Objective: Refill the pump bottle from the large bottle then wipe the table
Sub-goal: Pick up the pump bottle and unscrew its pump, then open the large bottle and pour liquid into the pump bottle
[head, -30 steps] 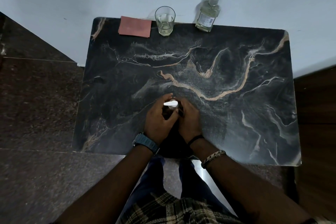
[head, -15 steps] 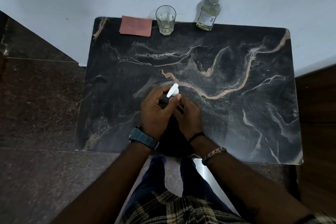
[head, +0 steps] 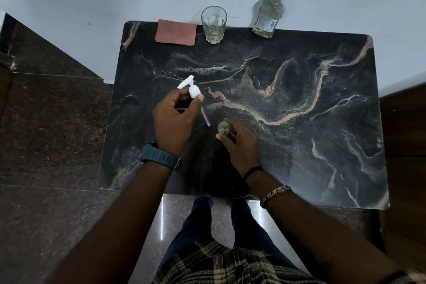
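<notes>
Drinking glass point(head: 214, 24) upright at table's far edge, little pale liquid inside; wall behind.

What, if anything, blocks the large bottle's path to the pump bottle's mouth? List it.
Nothing visible. The pump head is off, held aside in the left hand. The pump bottle, in the right hand, is open; bare table lies before the large bottle.

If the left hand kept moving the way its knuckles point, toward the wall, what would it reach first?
Probably the red cloth at the table's far edge. The left hand, holding the pump head, has only bare tabletop ahead before that, though depth is hard to judge.
</notes>
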